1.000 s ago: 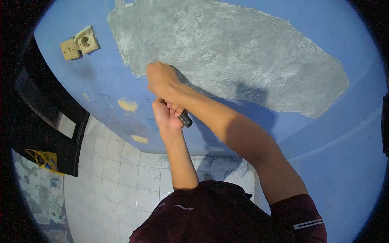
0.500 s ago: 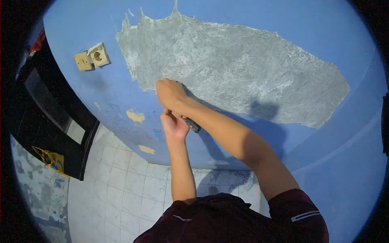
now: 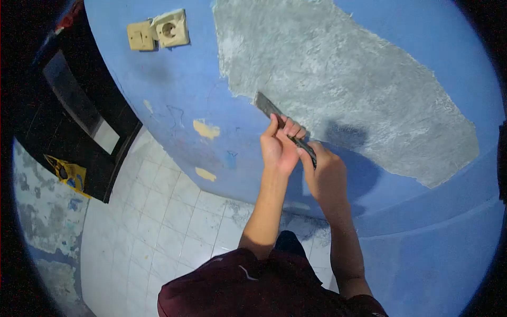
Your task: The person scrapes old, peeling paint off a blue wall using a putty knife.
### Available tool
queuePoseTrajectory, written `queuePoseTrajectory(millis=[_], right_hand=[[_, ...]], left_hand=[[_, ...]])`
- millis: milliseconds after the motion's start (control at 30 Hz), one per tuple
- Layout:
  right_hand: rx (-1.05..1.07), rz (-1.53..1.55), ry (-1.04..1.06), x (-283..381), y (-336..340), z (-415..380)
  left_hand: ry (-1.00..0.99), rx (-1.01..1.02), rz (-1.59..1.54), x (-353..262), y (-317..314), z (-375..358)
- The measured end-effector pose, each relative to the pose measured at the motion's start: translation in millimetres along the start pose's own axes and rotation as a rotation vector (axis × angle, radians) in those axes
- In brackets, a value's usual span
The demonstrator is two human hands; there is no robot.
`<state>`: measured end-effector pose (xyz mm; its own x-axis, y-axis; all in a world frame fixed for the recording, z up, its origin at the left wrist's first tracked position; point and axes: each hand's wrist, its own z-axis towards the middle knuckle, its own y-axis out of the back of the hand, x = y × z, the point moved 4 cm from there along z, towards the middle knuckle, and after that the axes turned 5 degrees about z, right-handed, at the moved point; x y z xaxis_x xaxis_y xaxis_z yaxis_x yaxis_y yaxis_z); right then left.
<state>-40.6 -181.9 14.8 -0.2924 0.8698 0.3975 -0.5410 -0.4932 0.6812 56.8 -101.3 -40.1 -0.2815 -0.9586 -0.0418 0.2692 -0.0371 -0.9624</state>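
My left hand (image 3: 281,148) is closed around the middle of a dark scraper (image 3: 270,107) with a flat, wide blade. My right hand (image 3: 326,170) grips the scraper's black handle end, just right of my left hand. The blade tip points up and left, at the lower left edge of a rough grey patch (image 3: 338,74) on the blue wall (image 3: 185,100). Whether the blade touches the wall, I cannot tell.
A switch (image 3: 141,37) and a socket (image 3: 172,29) sit on the wall at upper left. Below are pale bare spots (image 3: 206,129). White floor tiles (image 3: 163,211), a dark door (image 3: 74,100) and a yellow bag (image 3: 71,173) lie left.
My right hand has moved from above my left hand down to the handle end. The scraper's blade now shows. The view has shifted, and the wall patch appears lower and farther right.
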Motion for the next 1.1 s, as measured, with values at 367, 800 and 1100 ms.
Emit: queuePoseTrajectory(millis=[367,800,1100], right_hand=[[0.109,-0.092,0.037,2.8,3.0,12.8],[0.171,0.117,0.008,-4.0,-17.7,21.2],[0.114,0.113,0.095,7.3,-14.2,32.3]], left_hand=[[-0.156,-0.234,-0.05,-7.9,-7.6,15.3],[-0.136,-0.275,0.033,-8.5,-19.2,16.5],[-0.136,-0.238,0.007,-16.1,-20.8,19.5]])
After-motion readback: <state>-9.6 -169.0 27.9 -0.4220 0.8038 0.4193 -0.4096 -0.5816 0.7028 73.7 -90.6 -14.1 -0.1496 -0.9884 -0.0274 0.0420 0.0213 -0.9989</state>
